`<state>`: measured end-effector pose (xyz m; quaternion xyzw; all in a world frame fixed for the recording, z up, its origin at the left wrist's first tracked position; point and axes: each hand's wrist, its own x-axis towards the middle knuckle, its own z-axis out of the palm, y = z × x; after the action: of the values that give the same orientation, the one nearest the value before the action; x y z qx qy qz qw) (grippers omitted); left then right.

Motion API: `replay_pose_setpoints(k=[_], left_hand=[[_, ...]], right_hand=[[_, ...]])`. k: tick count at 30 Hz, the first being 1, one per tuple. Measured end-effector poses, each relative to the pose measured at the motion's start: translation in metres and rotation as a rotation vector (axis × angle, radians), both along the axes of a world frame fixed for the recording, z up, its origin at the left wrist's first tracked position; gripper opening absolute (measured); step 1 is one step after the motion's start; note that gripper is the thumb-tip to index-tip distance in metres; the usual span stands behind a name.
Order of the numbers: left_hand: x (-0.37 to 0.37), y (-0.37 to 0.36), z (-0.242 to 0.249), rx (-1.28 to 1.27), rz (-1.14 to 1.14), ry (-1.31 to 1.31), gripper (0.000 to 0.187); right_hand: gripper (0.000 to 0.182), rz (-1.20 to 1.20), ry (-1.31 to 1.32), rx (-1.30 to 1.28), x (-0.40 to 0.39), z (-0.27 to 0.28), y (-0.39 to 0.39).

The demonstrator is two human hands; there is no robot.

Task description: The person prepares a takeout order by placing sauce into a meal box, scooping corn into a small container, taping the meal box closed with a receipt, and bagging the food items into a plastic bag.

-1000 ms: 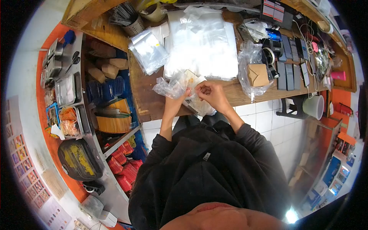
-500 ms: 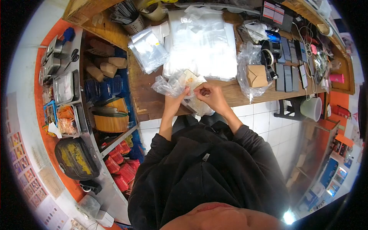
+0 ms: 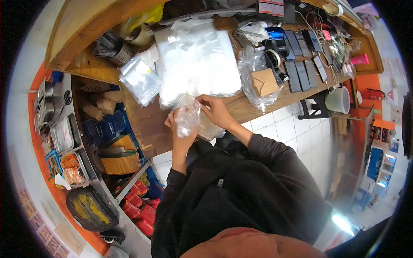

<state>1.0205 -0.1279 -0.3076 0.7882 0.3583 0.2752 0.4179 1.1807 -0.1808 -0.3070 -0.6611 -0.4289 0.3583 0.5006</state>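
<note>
A crumpled clear plastic bag (image 3: 188, 120) is between my hands at the table's front edge. My left hand (image 3: 181, 136) grips it from the left, its fingers partly hidden behind the film. My right hand (image 3: 216, 111) pinches the upper right side of the bag with fingertips and thumb. A pale, flat piece (image 3: 186, 100) shows at the bag's top; I cannot make out what it is. Below my right hand, more clear plastic (image 3: 209, 129) hangs by the table edge. Just beyond my hands lies a large stack of clear plastic sheets or bags (image 3: 198, 64).
Smaller clear packets (image 3: 140, 81) lie to the left of the stack. On the right are a brown paper packet (image 3: 264, 82) on plastic, a tape roll (image 3: 272, 59) and several phones (image 3: 293, 77). A steel counter with a black pan (image 3: 92, 208) runs along the left.
My view has shifted, so the table appears further left. The plastic bag now covers more of my left hand, and the yellowish printed piece seen before no longer shows clearly.
</note>
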Motion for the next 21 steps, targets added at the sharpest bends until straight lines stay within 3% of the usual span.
replay_pose_setpoints(k=[1, 5, 6, 7, 9, 10, 12, 13, 14, 15, 16, 17, 18, 20, 21], left_hand=[[0.000, -0.002, 0.007, 0.214, -0.020, 0.157, 0.046], [-0.006, 0.001, 0.002, 0.352, -0.114, 0.277, 0.049], [-0.004, -0.005, 0.006, 0.145, 0.024, 0.196, 0.048], [-0.010, -0.008, 0.005, 0.147, 0.022, 0.193, 0.048], [-0.024, -0.012, 0.000, -0.583, -0.053, 0.216, 0.051], [-0.018, -0.016, 0.007, -0.580, -0.051, 0.215, 0.051], [-0.002, -0.024, 0.041, -0.362, 0.142, -0.090, 0.052], [0.015, -0.023, 0.061, -0.091, 0.247, -0.193, 0.048], [0.035, -0.019, 0.078, 0.185, 0.350, -0.292, 0.044], [0.053, -0.019, 0.086, 0.193, 0.364, -0.293, 0.044], [0.071, -0.021, 0.092, 0.380, 0.526, -0.288, 0.038], [0.087, -0.023, 0.096, 0.566, 0.681, -0.271, 0.034], [0.101, -0.024, 0.098, 0.574, 0.694, -0.264, 0.034], [0.122, -0.022, 0.100, 0.497, 0.646, 0.089, 0.035], [0.133, -0.019, 0.100, 0.505, 0.656, 0.104, 0.035]], right_hand=[[0.014, -0.083, 0.006, 0.019, -0.001, -0.007, 0.002], [0.015, -0.047, 0.122, -0.019, 0.006, -0.008, 0.003], [0.015, -0.017, 0.240, -0.055, 0.016, -0.005, 0.002], [0.014, -0.119, 0.117, -0.026, 0.034, 0.000, 0.002], [0.015, -0.316, -0.138, 0.091, 0.094, 0.002, 0.003], [0.022, -0.382, -0.566, 0.115, 0.129, 0.014, -0.001], [0.039, -0.374, -0.906, -0.061, 0.180, 0.007, -0.012], [0.045, -0.307, -1.119, -0.154, 0.199, -0.011, -0.020], [0.045, -0.300, -1.117, -0.144, 0.204, -0.020, -0.026], [0.049, -0.094, -1.119, -0.239, 0.202, -0.025, -0.036], [0.053, 0.118, -1.119, -0.331, 0.200, -0.030, -0.047], [0.055, 0.155, -1.125, -0.315, 0.194, -0.041, -0.057], [0.058, 0.189, -1.131, -0.297, 0.189, -0.049, -0.064], [0.057, 0.249, -1.068, -0.278, 0.187, -0.046, -0.074], [0.057, 0.289, -1.006, -0.272, 0.189, -0.047, -0.075]])
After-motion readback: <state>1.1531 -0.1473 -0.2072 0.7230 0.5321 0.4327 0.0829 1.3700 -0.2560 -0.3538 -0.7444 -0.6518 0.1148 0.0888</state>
